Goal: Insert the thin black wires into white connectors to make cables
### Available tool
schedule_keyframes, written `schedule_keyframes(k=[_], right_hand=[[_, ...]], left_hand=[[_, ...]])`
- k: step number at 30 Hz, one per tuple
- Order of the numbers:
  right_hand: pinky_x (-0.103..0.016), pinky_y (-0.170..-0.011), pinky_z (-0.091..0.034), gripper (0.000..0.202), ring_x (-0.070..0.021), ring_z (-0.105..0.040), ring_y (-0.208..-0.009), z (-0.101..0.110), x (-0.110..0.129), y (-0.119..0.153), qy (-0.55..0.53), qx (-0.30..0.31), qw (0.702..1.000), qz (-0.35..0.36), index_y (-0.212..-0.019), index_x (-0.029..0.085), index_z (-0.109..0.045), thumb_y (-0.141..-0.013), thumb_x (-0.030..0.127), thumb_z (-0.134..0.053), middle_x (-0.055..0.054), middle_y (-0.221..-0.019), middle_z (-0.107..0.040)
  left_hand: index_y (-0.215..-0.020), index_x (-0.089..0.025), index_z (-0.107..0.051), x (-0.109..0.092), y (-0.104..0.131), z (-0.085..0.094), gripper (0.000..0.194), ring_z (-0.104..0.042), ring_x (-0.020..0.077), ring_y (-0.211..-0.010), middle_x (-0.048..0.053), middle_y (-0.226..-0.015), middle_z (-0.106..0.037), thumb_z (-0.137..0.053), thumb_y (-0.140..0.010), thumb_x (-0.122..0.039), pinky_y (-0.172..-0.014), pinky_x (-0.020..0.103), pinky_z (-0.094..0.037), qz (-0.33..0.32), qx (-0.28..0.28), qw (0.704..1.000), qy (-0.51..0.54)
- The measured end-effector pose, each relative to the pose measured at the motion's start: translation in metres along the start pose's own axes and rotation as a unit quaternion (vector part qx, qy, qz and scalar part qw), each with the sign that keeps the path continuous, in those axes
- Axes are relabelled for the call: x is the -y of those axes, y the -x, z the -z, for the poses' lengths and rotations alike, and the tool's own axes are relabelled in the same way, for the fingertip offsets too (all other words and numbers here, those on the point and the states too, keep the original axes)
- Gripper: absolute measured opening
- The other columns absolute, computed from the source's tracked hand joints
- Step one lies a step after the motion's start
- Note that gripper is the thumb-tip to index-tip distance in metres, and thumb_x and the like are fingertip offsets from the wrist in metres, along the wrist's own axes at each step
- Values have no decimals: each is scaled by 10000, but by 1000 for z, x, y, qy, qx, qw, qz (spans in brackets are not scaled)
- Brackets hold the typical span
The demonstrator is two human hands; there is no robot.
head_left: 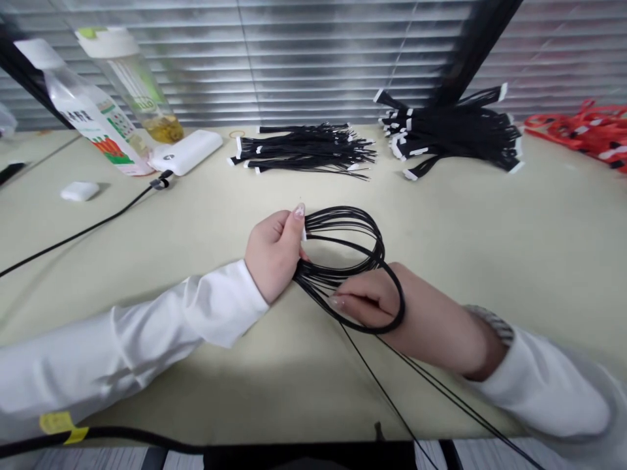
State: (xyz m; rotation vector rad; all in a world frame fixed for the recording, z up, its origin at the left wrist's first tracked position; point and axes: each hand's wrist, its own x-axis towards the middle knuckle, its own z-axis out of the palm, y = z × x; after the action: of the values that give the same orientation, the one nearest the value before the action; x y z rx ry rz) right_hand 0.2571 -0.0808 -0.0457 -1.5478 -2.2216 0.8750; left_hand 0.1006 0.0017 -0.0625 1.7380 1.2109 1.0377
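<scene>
Coiled black wires (345, 211) form two loops in the middle of the view. My left hand (277, 251) is closed on the left side of the coil, thumb on top, with a small white piece showing beside the thumb. Through the lower loop reaches my right hand (369, 297), its thumb and index finger pressed together at the wires. Whether it grips one strand or several I cannot make out. Loose wire ends trail from the coil down to the lower right, past the table's front edge.
Bundles of black wires with white connectors (308, 149) (453, 134) lie at the back, red wires (582, 134) at the right. A labelled bottle (93, 117), a drink bottle (142, 98), a white power bank (189, 152) with a black cable and a white case (80, 190) are at the left.
</scene>
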Motion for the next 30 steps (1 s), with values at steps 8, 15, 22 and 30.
schedule_keyframes(k=[8, 15, 22, 30], right_hand=[[-197, -459, -275, 231, -60, -353, -511, -1, 3, -6, -30, 2, 1000, 3, -646, 169, -481, -856, 256, -438, 48, -559, -440], [-195, -498, -296, 284, -60, -372, -507, 8, 7, -9, 52, 8, 999, 3, -638, 172, -471, -892, 260, -380, 46, -538, -433], [-282, -464, -119, 185, -98, -353, -404, 21, 21, 10, 280, -48, 958, -33, -668, 182, -547, -805, 139, -431, -5, -471, -494], [-282, -426, -239, 109, -147, -469, -419, 70, 22, 22, 442, -286, 850, -24, -809, 174, -594, -801, 214, -494, -29, -492, -534]], left_hand=[[-519, -187, -433, -3, 2, -1, 424, -472, 86, -401, -41, -384, -463, -391, -896, -376, -468, 209, -393, 8, 17, 1000, 15], [-544, -188, -436, -2, 3, -2, 406, -470, 83, -396, -51, -393, -450, -392, -892, -392, -463, 207, -389, 27, 20, 999, 33], [-552, -188, -441, -2, 2, 0, 395, -461, 83, -391, -53, -399, -451, -396, -888, -392, -448, 206, -381, 63, 12, 996, 63], [-542, -186, -434, -2, 9, 12, 402, -426, 80, -377, -52, -387, -450, -409, -878, -405, -432, 206, -351, 70, -15, 995, 67]])
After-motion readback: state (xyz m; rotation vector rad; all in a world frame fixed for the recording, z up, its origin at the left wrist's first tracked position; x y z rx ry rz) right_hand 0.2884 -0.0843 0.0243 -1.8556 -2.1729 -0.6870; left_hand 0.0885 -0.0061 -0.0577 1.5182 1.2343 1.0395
